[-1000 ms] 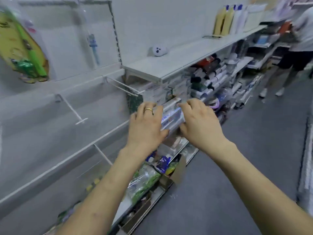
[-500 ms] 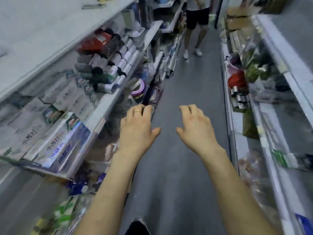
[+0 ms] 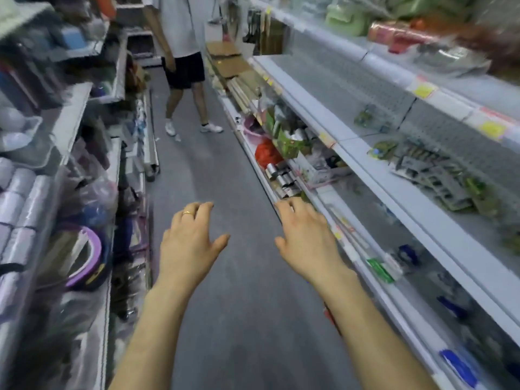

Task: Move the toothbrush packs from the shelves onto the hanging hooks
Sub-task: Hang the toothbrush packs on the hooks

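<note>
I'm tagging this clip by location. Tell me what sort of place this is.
Most likely a shop aisle, probably household goods. White shelves line both sides, stocked with packaged items; yellow price tags sit on the right-hand shelf edges; another person stands further down the grey floor.

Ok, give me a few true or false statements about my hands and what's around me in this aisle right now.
1. The left hand holds nothing. True.
2. The right hand grips a toothbrush pack. False: it is empty, with its fingers spread.
3. A ring sits on a finger of the left hand. True.
4. Nobody else is in view. False: a person stands farther up, ahead of both hands.
</note>
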